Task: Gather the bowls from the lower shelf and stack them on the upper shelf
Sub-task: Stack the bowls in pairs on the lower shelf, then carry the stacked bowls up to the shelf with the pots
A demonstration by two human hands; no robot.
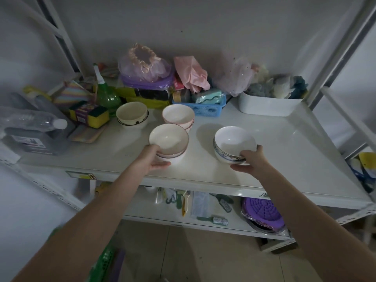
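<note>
On the white upper shelf [284,151] my left hand [151,158] grips the near rim of a small stack of pink-rimmed white bowls [168,139]. My right hand [249,159] holds the near side of a stack of two white bowls with a blue patterned band [234,142]. Both stacks rest on the shelf surface. Behind them stands another stack of pink-rimmed bowls [178,116]. A single cream bowl with a dark base ring [132,115] sits to its left. The lower shelf [234,223] shows below, with no bowls visible on it.
Along the back stand a blue basket [205,107], a white tub of cloths [268,106], a green spray bottle [107,94], sponges [89,113] and a grey jug [30,129]. The lower shelf holds brushes [215,219] and a purple strainer [263,213].
</note>
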